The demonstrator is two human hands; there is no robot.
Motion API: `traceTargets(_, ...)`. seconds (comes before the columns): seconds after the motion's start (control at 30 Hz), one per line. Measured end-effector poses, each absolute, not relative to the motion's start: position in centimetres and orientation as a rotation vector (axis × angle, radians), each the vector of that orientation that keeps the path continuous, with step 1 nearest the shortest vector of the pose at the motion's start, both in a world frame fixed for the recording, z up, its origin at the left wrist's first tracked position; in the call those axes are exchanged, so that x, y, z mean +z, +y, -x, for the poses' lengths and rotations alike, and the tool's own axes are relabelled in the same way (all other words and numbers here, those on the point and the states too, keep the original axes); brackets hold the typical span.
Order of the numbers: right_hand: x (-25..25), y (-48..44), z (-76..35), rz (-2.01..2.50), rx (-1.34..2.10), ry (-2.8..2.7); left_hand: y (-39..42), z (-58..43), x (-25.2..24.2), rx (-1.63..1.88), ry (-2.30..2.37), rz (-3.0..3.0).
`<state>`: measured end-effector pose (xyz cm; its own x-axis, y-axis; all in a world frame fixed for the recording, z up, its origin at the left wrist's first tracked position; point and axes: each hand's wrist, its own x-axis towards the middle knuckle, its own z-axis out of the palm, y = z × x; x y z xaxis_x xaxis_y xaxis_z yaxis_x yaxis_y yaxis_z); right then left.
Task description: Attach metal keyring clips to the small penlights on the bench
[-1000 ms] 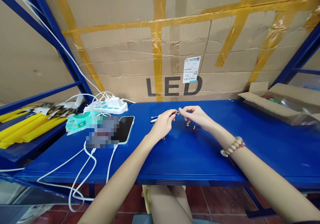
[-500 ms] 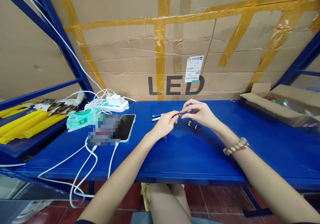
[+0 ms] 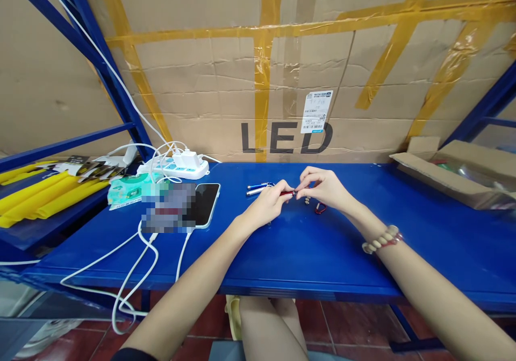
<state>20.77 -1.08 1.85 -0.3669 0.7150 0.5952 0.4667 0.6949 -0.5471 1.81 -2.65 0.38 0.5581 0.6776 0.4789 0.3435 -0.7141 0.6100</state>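
left hand (image 3: 264,206) — fingers pinching slim red tube (image 3: 286,193) | long axis roughly left-to-right, bridging the hands | right hand (image 3: 323,186) — fingers pinching its right end

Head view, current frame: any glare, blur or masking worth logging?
All head view: glare on the glossy amber tape; soft detail in the open brown cardboard box at right; blocky pixelation beside the black-screened phone; the slim red shiny piece in the left hand too small to read.

Black "LED" lettering (image 3: 282,137) marks the cardboard (image 3: 226,103); print on the white label (image 3: 317,112) is unreadable
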Motion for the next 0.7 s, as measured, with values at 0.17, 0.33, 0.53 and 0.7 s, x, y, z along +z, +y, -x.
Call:
traceTargets(0.17, 1.7, -1.13, -20.55, 0.981, 0.383, -1.984, -2.4, -1.95, 0.06, 1.115, 0.841, -2.267)
traceTargets(0.33, 1.67, -1.19, -20.3, 1.039, 0.441, -1.951, -2.49, -2.02, 0.21, 1.178, 0.886, -2.245)
traceTargets(0.53, 1.7, -1.17, -20.14, 1.093, 0.503, -1.919, -2.62, -2.04, 0.54, 1.186, 0.911, -2.239)
traceTargets(0.7, 1.73, -1.13, -20.3, 1.146, 0.462, -1.904, -2.44, -2.41, 0.44, 1.152, 0.894, -2.19)
